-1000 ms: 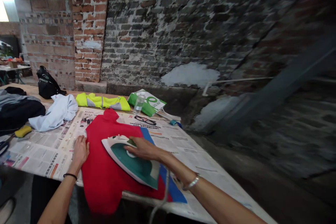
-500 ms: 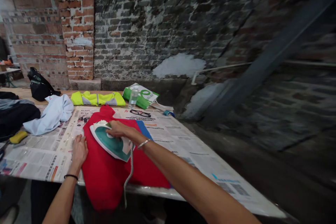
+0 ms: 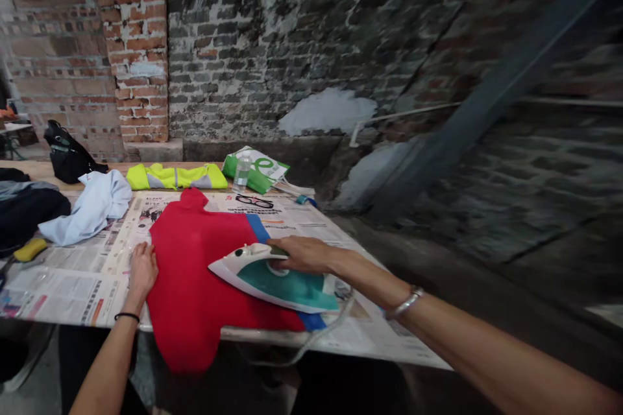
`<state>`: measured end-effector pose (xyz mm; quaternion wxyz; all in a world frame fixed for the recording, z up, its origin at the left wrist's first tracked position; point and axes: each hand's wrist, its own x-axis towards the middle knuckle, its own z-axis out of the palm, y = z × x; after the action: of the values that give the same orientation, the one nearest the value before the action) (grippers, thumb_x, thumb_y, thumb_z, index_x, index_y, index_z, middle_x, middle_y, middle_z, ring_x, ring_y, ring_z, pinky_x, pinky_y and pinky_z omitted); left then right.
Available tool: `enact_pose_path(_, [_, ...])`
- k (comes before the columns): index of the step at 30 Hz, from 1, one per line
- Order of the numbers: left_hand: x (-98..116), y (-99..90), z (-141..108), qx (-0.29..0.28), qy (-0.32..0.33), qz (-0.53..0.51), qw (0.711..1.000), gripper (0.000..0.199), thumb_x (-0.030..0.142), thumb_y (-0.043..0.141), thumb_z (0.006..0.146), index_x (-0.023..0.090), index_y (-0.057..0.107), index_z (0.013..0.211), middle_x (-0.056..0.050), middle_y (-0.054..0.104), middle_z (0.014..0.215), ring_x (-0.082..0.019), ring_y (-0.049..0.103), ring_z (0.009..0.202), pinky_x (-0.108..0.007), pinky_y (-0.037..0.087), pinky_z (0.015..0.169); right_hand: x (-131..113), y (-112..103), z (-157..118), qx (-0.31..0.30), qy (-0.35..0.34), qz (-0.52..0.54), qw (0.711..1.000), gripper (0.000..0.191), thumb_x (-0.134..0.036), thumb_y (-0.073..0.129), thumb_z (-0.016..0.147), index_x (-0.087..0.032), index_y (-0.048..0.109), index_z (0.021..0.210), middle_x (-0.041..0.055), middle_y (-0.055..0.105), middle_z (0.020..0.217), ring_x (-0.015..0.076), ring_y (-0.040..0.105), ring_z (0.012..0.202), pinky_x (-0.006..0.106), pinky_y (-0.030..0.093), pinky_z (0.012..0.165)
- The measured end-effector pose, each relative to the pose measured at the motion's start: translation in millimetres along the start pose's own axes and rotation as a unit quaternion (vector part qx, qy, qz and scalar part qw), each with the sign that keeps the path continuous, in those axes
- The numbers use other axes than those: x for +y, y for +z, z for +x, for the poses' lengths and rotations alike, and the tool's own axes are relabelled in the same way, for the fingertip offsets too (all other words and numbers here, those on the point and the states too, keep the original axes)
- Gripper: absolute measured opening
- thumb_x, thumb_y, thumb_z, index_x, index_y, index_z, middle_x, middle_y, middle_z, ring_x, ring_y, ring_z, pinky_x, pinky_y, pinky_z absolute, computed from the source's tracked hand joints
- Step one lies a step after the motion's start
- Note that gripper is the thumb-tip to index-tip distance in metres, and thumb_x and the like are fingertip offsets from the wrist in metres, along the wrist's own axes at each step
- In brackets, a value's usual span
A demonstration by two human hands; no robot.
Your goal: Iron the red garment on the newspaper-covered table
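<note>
A red shirt with a blue hem [image 3: 187, 272] lies spread on the newspaper-covered table, one sleeve hanging over the front edge. My right hand [image 3: 302, 254] is wrapped round the handle of a teal and white iron [image 3: 277, 282], which rests on the lower part of the shirt near the blue band. Its pale cord [image 3: 321, 334] loops down past the table edge. At the left side of the shirt, my left hand [image 3: 143, 269] lies flat with fingers stretched out, along the garment's edge.
Behind the shirt are a folded yellow safety vest [image 3: 178, 176], a clear bottle [image 3: 242, 174], a green and white bag [image 3: 265, 168] and glasses [image 3: 254, 201]. To the left lie a light blue shirt [image 3: 92, 207], dark clothes [image 3: 32, 214], a black bag [image 3: 71, 152] and a yellow-handled tool [image 3: 30, 249].
My right hand has slid the iron rightward and a little nearer, from the upper middle of the red shirt to its blue hem. The left hand stays at the shirt's left edge.
</note>
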<state>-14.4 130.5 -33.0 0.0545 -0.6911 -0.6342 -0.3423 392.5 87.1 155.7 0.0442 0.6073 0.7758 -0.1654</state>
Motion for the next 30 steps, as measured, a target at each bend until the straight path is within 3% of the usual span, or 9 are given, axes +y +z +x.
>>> enact_pose_path(4, [-1.7, -2.2, 3.0, 0.001, 0.007, 0.007, 1.0, 0.036, 0.022, 0.044, 0.093, 0.018, 0.075, 0.113, -0.017, 0.072, 0.124, -0.032, 0.066, 0.12, -0.052, 0.051, 0.112, -9.5, -5.0, 3.8, -0.009, -0.039, 0.054, 0.998, 0.027, -0.022, 0.077, 0.078, -0.023, 0.078, 0.105, 0.0079, 0.08, 0.104, 0.0297, 0.072, 0.105, 0.029, 0.052, 0.086])
enact_pose_path(9, [-5.8, -6.3, 10.9, 0.001, 0.028, 0.008, 1.0, 0.039, 0.023, 0.041, 0.094, 0.016, 0.075, 0.113, -0.019, 0.073, 0.122, -0.032, 0.066, 0.118, -0.053, 0.052, 0.11, -50.4, -12.3, 3.7, -0.038, -0.098, 0.042, 0.994, 0.012, -0.022, 0.075, 0.083, -0.022, 0.075, 0.095, 0.0035, 0.078, 0.091, 0.0222, 0.071, 0.087, 0.024, 0.048, 0.073])
enact_pose_path(13, [-6.9, -11.7, 18.8, 0.007, 0.04, 0.0, 0.999, 0.038, 0.024, 0.044, 0.092, 0.016, 0.076, 0.112, -0.018, 0.074, 0.119, -0.033, 0.067, 0.115, -0.053, 0.053, 0.11, -86.5, -14.8, 7.9, -0.042, -0.151, -0.015, 0.988, 0.022, -0.026, 0.08, 0.084, -0.022, 0.076, 0.105, 0.0035, 0.079, 0.101, 0.0209, 0.07, 0.097, 0.022, 0.045, 0.074])
enact_pose_path(17, [-7.8, -15.0, 27.4, 0.013, 0.041, -0.005, 0.999, 0.038, 0.027, 0.045, 0.091, 0.014, 0.078, 0.107, -0.018, 0.074, 0.114, -0.033, 0.069, 0.109, -0.052, 0.056, 0.104, -104.6, -13.8, 6.2, -0.043, -0.185, -0.071, 0.979, 0.029, -0.036, 0.077, 0.091, -0.024, 0.074, 0.117, 0.0051, 0.078, 0.116, 0.0233, 0.071, 0.109, 0.025, 0.046, 0.078])
enact_pose_path(23, [-11.3, -13.1, 32.2, 0.003, 0.023, -0.001, 1.0, 0.036, 0.029, 0.049, 0.09, 0.018, 0.079, 0.105, -0.014, 0.075, 0.111, -0.031, 0.07, 0.109, -0.05, 0.056, 0.105, -86.4, -3.2, -11.3, 0.006, -0.125, -0.069, 0.99, 0.034, -0.039, 0.071, 0.097, -0.021, 0.07, 0.126, 0.0104, 0.077, 0.123, 0.0265, 0.07, 0.116, 0.028, 0.049, 0.085])
enact_pose_path(27, [-11.8, -11.1, 27.9, 0.004, 0.036, -0.004, 0.999, 0.038, 0.029, 0.046, 0.091, 0.016, 0.079, 0.106, -0.017, 0.075, 0.115, -0.033, 0.069, 0.111, -0.053, 0.056, 0.106, -53.7, 3.5, -8.5, 0.054, -0.017, -0.054, 0.997, 0.034, -0.039, 0.065, 0.1, -0.021, 0.069, 0.129, 0.0134, 0.076, 0.122, 0.0289, 0.071, 0.116, 0.031, 0.051, 0.087])
enact_pose_path(30, [-11.4, -9.2, 23.6, 0.006, 0.039, -0.006, 0.999, 0.039, 0.028, 0.046, 0.091, 0.015, 0.079, 0.108, -0.019, 0.074, 0.118, -0.033, 0.068, 0.113, -0.053, 0.055, 0.107, -28.2, 1.7, 8.5, 0.092, 0.079, -0.063, 0.991, 0.036, -0.037, 0.063, 0.101, -0.02, 0.067, 0.133, 0.0152, 0.074, 0.131, 0.0302, 0.069, 0.123, 0.033, 0.052, 0.093])
